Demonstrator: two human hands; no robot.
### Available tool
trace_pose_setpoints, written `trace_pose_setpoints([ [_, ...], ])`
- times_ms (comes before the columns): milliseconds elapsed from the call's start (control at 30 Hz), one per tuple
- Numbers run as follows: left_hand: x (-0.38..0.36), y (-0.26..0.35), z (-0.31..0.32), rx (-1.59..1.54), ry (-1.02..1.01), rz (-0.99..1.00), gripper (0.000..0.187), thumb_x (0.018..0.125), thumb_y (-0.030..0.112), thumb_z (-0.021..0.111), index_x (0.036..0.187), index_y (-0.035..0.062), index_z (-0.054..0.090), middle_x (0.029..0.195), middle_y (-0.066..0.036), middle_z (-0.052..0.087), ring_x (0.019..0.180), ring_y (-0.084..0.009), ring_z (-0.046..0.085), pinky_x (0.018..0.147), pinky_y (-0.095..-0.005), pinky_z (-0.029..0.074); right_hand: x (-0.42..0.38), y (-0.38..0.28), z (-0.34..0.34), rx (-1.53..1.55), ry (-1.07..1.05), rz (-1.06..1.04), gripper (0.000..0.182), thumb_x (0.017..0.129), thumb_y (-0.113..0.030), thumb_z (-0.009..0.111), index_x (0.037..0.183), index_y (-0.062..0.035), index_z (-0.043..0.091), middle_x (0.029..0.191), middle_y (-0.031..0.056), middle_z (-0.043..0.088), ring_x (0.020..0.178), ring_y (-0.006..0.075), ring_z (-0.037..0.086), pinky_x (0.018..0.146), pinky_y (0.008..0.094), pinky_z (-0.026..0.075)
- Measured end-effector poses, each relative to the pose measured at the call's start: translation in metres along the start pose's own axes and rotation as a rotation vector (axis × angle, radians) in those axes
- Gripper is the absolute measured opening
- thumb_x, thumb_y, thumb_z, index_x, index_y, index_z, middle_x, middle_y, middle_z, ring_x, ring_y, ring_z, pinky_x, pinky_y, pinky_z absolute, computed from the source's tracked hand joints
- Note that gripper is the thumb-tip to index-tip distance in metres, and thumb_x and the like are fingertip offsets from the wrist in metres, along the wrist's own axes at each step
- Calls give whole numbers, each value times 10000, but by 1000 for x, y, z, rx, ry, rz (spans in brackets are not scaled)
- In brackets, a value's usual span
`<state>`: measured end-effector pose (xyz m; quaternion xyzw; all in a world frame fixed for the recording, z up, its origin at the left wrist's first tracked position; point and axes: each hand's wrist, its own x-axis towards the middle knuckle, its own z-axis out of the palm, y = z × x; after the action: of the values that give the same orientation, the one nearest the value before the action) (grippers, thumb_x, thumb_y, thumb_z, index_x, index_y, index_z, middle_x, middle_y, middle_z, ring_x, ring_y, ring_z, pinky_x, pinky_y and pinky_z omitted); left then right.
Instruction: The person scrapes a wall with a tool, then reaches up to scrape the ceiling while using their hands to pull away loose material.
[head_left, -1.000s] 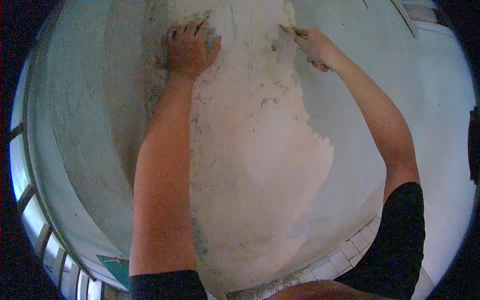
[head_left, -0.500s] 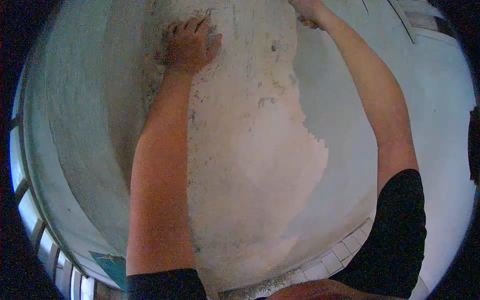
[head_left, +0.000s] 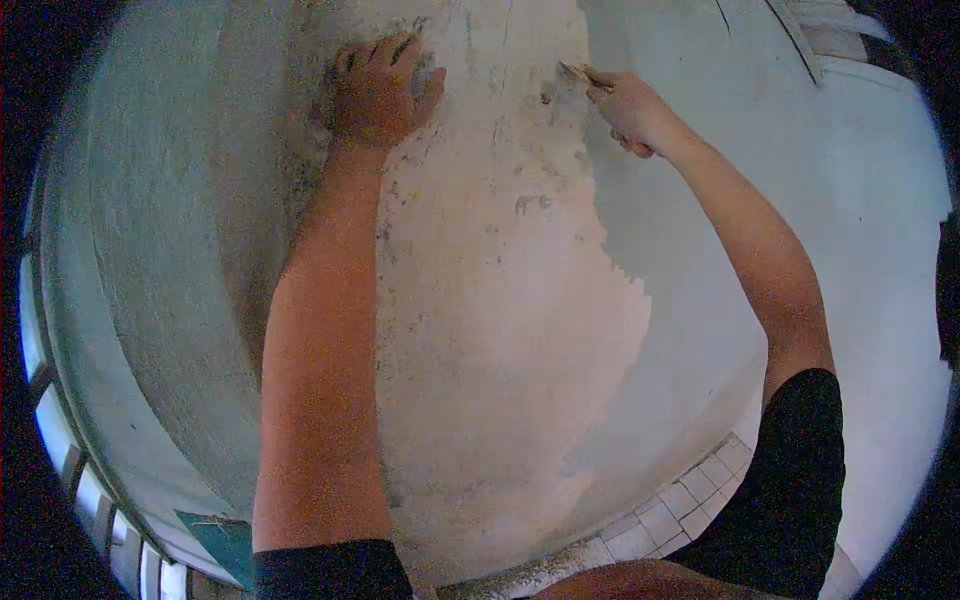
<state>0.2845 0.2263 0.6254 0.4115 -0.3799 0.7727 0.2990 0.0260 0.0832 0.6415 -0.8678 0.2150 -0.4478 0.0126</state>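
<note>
My left hand [head_left: 378, 98] is pressed against the wall with its fingers spread, over a dark, stained strip. To its right, my right hand [head_left: 632, 112] is closed around the handle of a scraper [head_left: 577, 72]. The scraper's thin blade points left and meets the wall, or nearly so, by a small dark spot. This lies near the ragged edge between a pale bare patch [head_left: 530, 300] and the grey-green paint [head_left: 690, 240]. My right fingers partly cover the handle.
White tiles [head_left: 660, 523] run along the wall's foot at lower right. A barred window opening [head_left: 75, 465] is at the far left, with a dark green panel [head_left: 217, 540] beside it. A thin dark strip [head_left: 795, 42] shows at upper right.
My right hand has come down from the top edge of the view, and the scraper now shows in it. My left hand stays in place on the wall.
</note>
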Motion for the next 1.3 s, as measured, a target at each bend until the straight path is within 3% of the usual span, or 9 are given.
trace_pose_setpoints([
  [433,-2,-24,28,151,-21,110,428,817,460,566,1079,128,631,1169,-78,575,1066,-293,522,953,-499,356,70,51,-57,180,303,-138,549,916,-514,432,1311,-138,496,561,47,540,367,141,401,386,338,373],
  [567,3,-7,-1,105,-51,86,430,815,456,570,1080,123,631,1169,-76,576,1060,-294,526,945,-505,353,-125,76,-52,330,16,178,469,939,-265,453,1398,-183,398,799,-28,532,635,74,452,526,228,395],
  [633,4,2,-13,90,-96,36,432,815,454,571,1080,118,632,1166,-79,578,1052,-296,530,945,-501,352,-250,204,-9,-1001,-164,-132,502,970,-304,346,1453,-196,264,773,19,547,657,132,536,582,272,463],
  [767,1,-18,24,48,3,62,454,824,454,561,1119,114,613,1168,-91,581,1062,-297,532,953,-492,343,-517,223,111,-109,-889,865,483,961,-331,355,1413,-169,317,838,24,561,678,146,543,582,293,474],
  [900,-3,-19,34,105,-42,63,481,828,464,547,1158,118,595,1190,-98,576,1088,-292,524,964,-491,335,-648,204,185,-73,-1196,1029,475,952,-359,363,1374,-141,370,903,30,574,699,159,550,581,313,484],
  [1133,-2,-18,36,141,-31,71,488,827,471,542,1155,114,599,1202,-101,569,1088,-297,524,973,-493,329,-563,208,235,-86,-1187,970,492,936,-407,378,1305,-92,463,1017,39,597,735,184,563,581,349,501],
  [1200,-3,-20,36,180,-42,74,490,826,473,540,1153,113,600,1205,-102,567,1087,-299,524,975,-494,328,-495,225,219,564,-630,1091,523,891,-483,450,1169,-50,546,1065,35,595,717,184,562,535,356,488],
  [1233,-2,-20,35,183,-33,73,490,826,473,540,1153,113,600,1205,-102,567,1087,-299,524,975,-494,328,-428,183,187,971,-581,1062,585,938,-534,272,1413,-206,363,1509,32,227,1359,288,236,1111,457,135],
  [1300,-5,-15,35,91,12,68,493,827,478,533,1153,116,602,1217,-96,559,1103,-309,512,984,-496,323,-347,225,188,1006,-269,545,534,956,-498,271,1388,-219,415,1322,69,507,1183,227,480,1024,333,298],
])
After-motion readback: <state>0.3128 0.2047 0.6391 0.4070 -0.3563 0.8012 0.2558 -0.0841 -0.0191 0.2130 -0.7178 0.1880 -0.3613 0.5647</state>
